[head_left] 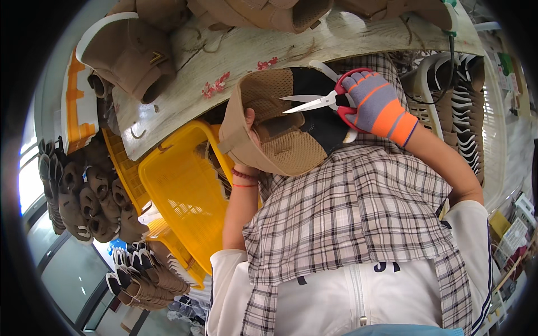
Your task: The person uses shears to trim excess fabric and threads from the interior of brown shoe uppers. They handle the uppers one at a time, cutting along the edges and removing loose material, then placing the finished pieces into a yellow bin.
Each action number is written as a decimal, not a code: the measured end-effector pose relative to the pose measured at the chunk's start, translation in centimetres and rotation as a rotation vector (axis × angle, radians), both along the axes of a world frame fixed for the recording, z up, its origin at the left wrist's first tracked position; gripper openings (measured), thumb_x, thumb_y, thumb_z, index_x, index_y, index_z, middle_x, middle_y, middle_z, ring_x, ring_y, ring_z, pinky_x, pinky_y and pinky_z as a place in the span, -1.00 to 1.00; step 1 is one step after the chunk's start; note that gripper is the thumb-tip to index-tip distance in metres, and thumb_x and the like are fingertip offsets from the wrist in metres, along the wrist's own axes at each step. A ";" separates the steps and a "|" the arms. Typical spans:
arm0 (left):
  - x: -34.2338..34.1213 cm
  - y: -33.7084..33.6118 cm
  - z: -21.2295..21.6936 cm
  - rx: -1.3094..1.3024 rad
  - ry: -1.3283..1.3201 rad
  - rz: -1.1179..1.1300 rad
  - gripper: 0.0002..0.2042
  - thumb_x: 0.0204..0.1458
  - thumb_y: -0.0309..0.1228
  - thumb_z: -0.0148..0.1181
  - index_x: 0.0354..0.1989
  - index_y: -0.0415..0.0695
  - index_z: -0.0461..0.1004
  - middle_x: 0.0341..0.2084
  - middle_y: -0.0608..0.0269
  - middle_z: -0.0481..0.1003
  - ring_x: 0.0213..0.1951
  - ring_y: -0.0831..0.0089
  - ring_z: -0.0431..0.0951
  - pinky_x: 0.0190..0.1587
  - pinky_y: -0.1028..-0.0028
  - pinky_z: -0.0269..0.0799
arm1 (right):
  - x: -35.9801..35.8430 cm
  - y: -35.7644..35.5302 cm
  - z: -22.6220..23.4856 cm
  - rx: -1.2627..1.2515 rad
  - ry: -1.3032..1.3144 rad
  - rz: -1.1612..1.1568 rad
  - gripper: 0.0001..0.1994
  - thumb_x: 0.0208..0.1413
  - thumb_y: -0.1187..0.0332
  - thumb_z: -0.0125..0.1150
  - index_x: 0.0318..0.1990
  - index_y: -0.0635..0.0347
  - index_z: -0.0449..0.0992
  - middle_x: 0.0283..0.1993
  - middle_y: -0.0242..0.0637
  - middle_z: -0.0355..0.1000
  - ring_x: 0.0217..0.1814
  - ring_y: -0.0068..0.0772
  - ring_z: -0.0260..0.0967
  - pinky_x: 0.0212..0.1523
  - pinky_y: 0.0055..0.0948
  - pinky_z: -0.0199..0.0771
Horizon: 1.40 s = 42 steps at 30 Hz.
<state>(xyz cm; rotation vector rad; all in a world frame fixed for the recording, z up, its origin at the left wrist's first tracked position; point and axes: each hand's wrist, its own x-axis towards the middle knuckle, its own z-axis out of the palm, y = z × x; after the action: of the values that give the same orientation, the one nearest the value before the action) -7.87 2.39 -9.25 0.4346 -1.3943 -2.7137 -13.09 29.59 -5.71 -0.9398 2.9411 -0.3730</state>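
Observation:
A tan shoe upper (288,151) with mesh lining and a black section is held in front of my lap, its opening turned toward me. My left hand (251,124) grips its left side, with a finger showing inside the opening and the rest mostly hidden behind the material. In my right hand (378,106), which wears a grey and orange glove, is a pair of scissors (322,101) with red handles. The scissor blades are parted and lie over the opening of the upper, pointing left. I cannot tell whether they touch it.
A worn wooden table (185,84) carries more tan shoe uppers (134,56) along its far side. Below its left edge stands a yellow plastic basket (185,196). Stacked uppers hang at the left (92,196) and fill a rack (468,112) at the right. A plaid apron (347,213) covers my lap.

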 end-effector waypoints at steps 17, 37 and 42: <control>6.5 -6.6 -2.1 0.040 -0.531 -0.406 -0.58 -0.19 -0.67 0.37 -0.10 -0.17 0.41 -0.45 0.27 0.54 -0.36 0.45 0.59 -0.29 0.43 0.57 | 1.3 -0.1 2.0 0.155 -0.368 0.295 -0.57 -0.16 0.08 0.32 -0.22 0.21 0.51 -0.36 -0.18 0.48 -0.27 -0.17 0.46 -0.21 -0.31 0.44; 6.9 -6.1 -1.7 0.012 -0.515 -0.447 -0.63 -0.13 -0.71 0.27 -0.14 -0.21 0.31 -0.32 0.07 0.57 -0.30 0.36 0.61 -0.24 0.49 0.57 | 0.4 -0.3 2.7 0.177 -0.227 0.326 -0.62 -0.09 0.02 0.29 -0.24 0.12 0.53 -0.45 -0.26 0.48 -0.33 -0.24 0.49 -0.34 -0.33 0.45; 6.9 -5.6 -1.8 0.013 -0.485 -0.377 -0.60 -0.18 -0.62 0.39 -0.14 -0.16 0.41 -0.46 0.32 0.51 -0.50 0.45 0.57 -0.63 0.46 0.49 | 0.7 -2.2 3.0 0.283 -0.361 0.310 -0.61 -0.08 0.01 0.30 -0.21 0.09 0.52 -0.40 -0.24 0.49 -0.29 -0.23 0.48 -0.26 -0.32 0.44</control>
<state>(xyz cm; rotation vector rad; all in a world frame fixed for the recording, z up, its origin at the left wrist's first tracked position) -0.97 -3.20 -11.05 0.9759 -1.7188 -3.0494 -12.37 27.37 -2.72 -1.1246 2.3951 -0.0953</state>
